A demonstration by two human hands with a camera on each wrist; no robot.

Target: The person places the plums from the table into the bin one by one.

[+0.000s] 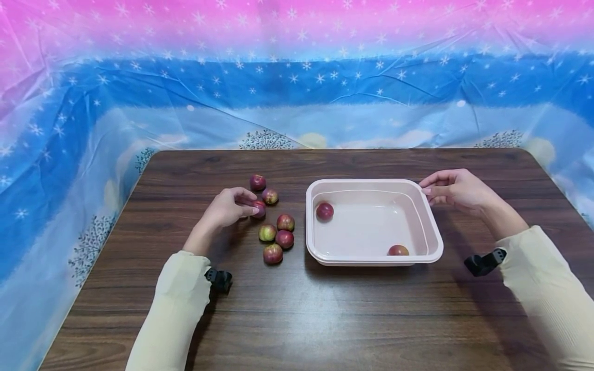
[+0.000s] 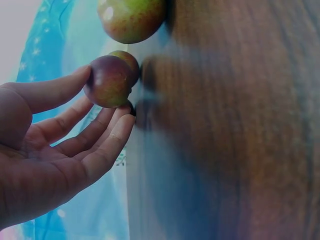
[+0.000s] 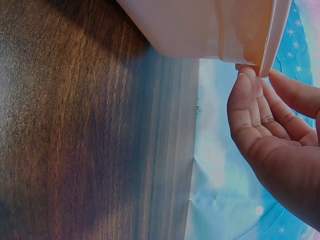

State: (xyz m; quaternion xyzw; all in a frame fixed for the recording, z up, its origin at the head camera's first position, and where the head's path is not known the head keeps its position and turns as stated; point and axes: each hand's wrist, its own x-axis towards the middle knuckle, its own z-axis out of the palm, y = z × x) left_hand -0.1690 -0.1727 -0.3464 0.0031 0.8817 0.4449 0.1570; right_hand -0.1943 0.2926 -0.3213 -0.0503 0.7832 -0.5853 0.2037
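Observation:
My left hand (image 1: 228,207) pinches a dark red plum (image 1: 258,208) between thumb and fingers, left of the basin. In the left wrist view the thumb lies against one side of this plum (image 2: 108,81), and the fingertips are under it. Several more red and green plums (image 1: 273,253) lie near that hand on the table. My right hand (image 1: 459,190) pinches the rim of a pale pink plastic basin (image 1: 371,257) at its far right corner. The right wrist view shows the thumb and fingertips on either side of the basin's rim (image 3: 272,45). Two plums (image 1: 325,211) sit inside the basin.
The dark wood-grain table (image 1: 297,319) carries everything. A pink and blue snowflake cloth (image 1: 297,77) hangs behind it and along the left side. Black wrist cameras (image 1: 220,280) are strapped over both cream sleeves (image 1: 178,304).

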